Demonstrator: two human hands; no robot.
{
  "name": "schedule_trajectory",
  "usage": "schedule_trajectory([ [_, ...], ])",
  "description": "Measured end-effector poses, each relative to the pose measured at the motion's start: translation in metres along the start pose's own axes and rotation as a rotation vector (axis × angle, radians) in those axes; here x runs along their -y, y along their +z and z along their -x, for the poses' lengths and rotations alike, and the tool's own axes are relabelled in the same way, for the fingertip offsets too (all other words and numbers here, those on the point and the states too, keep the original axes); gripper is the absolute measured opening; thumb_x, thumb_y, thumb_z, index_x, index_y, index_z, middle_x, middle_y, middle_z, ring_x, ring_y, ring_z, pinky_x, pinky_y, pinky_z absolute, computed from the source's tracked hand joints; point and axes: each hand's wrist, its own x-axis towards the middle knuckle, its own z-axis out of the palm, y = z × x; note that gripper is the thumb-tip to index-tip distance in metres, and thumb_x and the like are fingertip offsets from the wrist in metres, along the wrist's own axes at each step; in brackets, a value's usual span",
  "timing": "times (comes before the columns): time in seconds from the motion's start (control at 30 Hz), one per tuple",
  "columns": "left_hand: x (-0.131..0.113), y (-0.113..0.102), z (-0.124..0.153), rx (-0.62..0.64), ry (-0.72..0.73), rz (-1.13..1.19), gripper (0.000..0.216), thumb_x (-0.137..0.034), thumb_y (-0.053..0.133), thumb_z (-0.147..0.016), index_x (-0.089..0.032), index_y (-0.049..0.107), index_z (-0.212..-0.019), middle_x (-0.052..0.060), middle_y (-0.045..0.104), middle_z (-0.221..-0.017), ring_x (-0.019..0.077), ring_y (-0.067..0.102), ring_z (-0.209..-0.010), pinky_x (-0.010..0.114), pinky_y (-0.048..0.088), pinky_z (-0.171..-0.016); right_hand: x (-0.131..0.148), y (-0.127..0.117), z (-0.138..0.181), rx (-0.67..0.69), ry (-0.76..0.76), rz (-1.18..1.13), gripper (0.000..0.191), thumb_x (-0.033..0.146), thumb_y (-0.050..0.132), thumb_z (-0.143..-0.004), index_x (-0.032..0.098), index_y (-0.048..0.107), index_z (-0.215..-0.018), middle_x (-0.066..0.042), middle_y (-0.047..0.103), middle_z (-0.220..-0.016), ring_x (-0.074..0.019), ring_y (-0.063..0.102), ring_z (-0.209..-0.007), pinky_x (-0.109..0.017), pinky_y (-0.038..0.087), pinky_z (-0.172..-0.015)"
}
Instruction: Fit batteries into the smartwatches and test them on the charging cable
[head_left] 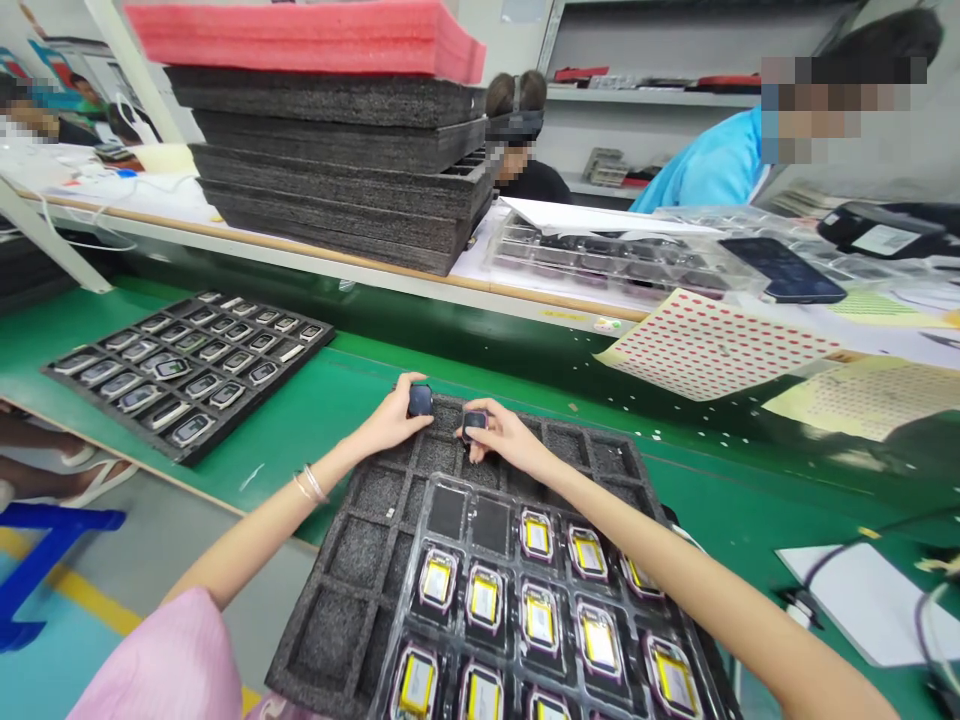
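left hand (397, 412): thumb and fingers are parted only by the width of a dark, squarish piece (421, 401), gripped at its edges above the far side of a black foam tray (352, 550). right hand (501, 432): fingers are closed about a second dark piece (475, 427), thumb laid across its face, just beside the left hand. nearer the body, a clear plastic tray (489, 522) lies on the foam, its compartments bearing yellow-centred units (540, 617). another foam tray (240, 400), loaded with watch-like cases, rests to the left on the green bench (289, 420).
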Motion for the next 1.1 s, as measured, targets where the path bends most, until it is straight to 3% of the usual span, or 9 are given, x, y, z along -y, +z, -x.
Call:
schedule_trajectory([
  [0.1, 0.019, -0.010, -0.015, 0.019, 0.015, -0.079, 0.044, -0.025, 0.062, -0.076, -0.017, 0.040, -0.114, 0.005, 0.055, -0.094, 0.0213, 0.058, -0.086, 0.035, 0.046, -0.078, -0.003, 0.003, -0.029, -0.071, -0.019, 0.156, 0.037, 0.034, 0.055, -0.085, 0.017, 0.041, -0.115, 0.000, 0.065, -0.065, -0.0176, 0.066, -0.057, -0.030, 0.053, -0.058],
  [0.2, 0.032, -0.013, -0.022, 0.088, 0.077, -0.163, 0.037, -0.030, 0.067, -0.073, -0.019, 0.050, -0.104, 0.005, 0.056, -0.095, 0.0241, 0.055, -0.094, 0.037, 0.044, -0.085, -0.005, 0.010, -0.048, -0.162, -0.037, 0.385, 0.029, 0.025, 0.058, -0.084, 0.017, 0.050, -0.111, 0.000, 0.063, -0.065, -0.0187, 0.066, -0.063, -0.030, 0.051, -0.065],
  [0.4, 0.042, -0.023, -0.019, 0.200, 0.161, -0.320, 0.041, -0.040, 0.068, -0.073, -0.022, 0.058, -0.107, 0.008, 0.055, -0.108, 0.0286, 0.048, -0.104, 0.044, 0.038, -0.093, -0.008, 0.025, -0.048, -0.238, -0.105, 0.826, 0.024, 0.029, 0.061, -0.086, 0.018, 0.065, -0.107, -0.012, 0.063, -0.093, -0.0294, 0.053, -0.098, -0.041, 0.039, -0.084],
  [0.57, 0.026, -0.025, -0.009, 0.227, 0.207, -0.384, 0.037, -0.035, 0.064, -0.077, -0.020, 0.057, -0.111, 0.011, 0.052, -0.115, 0.0311, 0.046, -0.109, 0.046, 0.037, -0.093, -0.003, 0.022, -0.029, -0.219, -0.154, 1.001, 0.038, 0.032, 0.055, -0.090, 0.015, 0.057, -0.125, -0.020, 0.053, -0.115, -0.0349, 0.045, -0.107, -0.049, 0.034, -0.088],
  [0.67, -0.004, -0.013, 0.003, 0.240, 0.257, -0.381, 0.025, -0.019, 0.048, -0.086, -0.020, 0.056, -0.109, 0.010, 0.053, -0.116, 0.0282, 0.046, -0.111, 0.044, 0.036, -0.094, 0.011, 0.004, -0.006, -0.215, -0.163, 1.001, 0.034, 0.027, 0.046, -0.095, 0.012, 0.054, -0.125, -0.017, 0.056, -0.112, -0.0306, 0.049, -0.103, -0.045, 0.037, -0.088],
  [0.77, -0.044, 0.009, 0.019, 0.398, 0.464, -0.341, 0.026, -0.010, 0.043, -0.086, -0.021, 0.057, -0.105, 0.008, 0.057, -0.113, 0.0235, 0.051, -0.108, 0.038, 0.036, -0.092, 0.032, -0.023, 0.034, -0.172, -0.182, 0.951, 0.025, 0.025, 0.042, -0.096, 0.015, 0.063, -0.105, -0.010, 0.062, -0.102, -0.0228, 0.053, -0.097, -0.035, 0.040, -0.088],
  [0.87, -0.079, 0.039, 0.033, 0.567, 0.745, -0.293, 0.025, -0.005, 0.044, -0.084, -0.019, 0.057, -0.100, 0.008, 0.061, -0.108, 0.0207, 0.056, -0.102, 0.035, 0.038, -0.091, 0.051, -0.045, 0.085, 0.100, -0.186, 0.870, 0.019, 0.022, 0.046, -0.094, 0.018, 0.064, -0.093, -0.005, 0.063, -0.090, -0.0193, 0.057, -0.086, -0.031, 0.043, -0.081],
  [0.97, -0.099, 0.069, 0.038, 0.645, 0.923, -0.343, 0.018, -0.005, 0.046, -0.086, -0.016, 0.057, -0.095, 0.007, 0.063, -0.099, 0.0184, 0.060, -0.092, 0.032, 0.041, -0.087, 0.059, -0.051, 0.132, 0.359, -0.104, 0.907, 0.019, 0.010, 0.047, -0.086, 0.018, 0.064, -0.090, -0.005, 0.062, -0.089, -0.0209, 0.055, -0.087, -0.033, 0.044, -0.078],
  [1.1, -0.111, 0.090, 0.035, 0.694, 0.974, -0.504, 0.017, -0.002, 0.048, -0.083, -0.014, 0.057, -0.093, 0.007, 0.062, -0.093, 0.0179, 0.061, -0.083, 0.028, 0.047, -0.074, 0.054, -0.046, 0.168, 0.376, -0.043, 1.027, 0.029, -0.001, 0.048, -0.074, 0.018, 0.061, -0.092, -0.007, 0.058, -0.104, -0.0227, 0.052, -0.095, -0.036, 0.043, -0.083],
])
